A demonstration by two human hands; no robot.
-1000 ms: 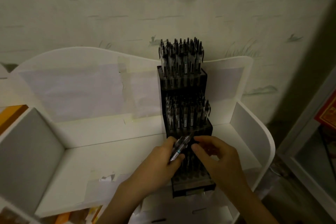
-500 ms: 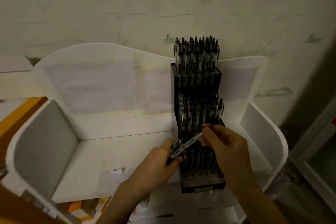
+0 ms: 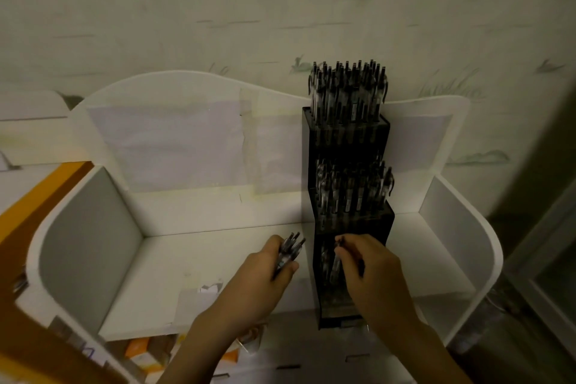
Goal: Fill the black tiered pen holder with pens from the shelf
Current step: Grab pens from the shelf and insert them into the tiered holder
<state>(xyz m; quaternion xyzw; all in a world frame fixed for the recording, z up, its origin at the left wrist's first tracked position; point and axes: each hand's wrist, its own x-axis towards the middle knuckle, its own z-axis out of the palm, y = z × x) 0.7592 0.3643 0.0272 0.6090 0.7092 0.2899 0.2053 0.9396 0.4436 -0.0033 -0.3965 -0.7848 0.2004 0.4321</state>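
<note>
Here, left hand [image 3: 268, 271] gripping a pen bundle [image 3: 288, 251] tilted up-right, right hand [image 3: 367, 268] pinching one upright pen [image 3: 336, 265] over pen holder [image 3: 352, 221]

Two bare forearms are showing from the lower edge, each ending in a bare hand: the left hand [image 3: 265, 277] and the right hand [image 3: 371, 271]. No sleeves, rings, watch or bands are showing on either; nails are looking short.
</note>
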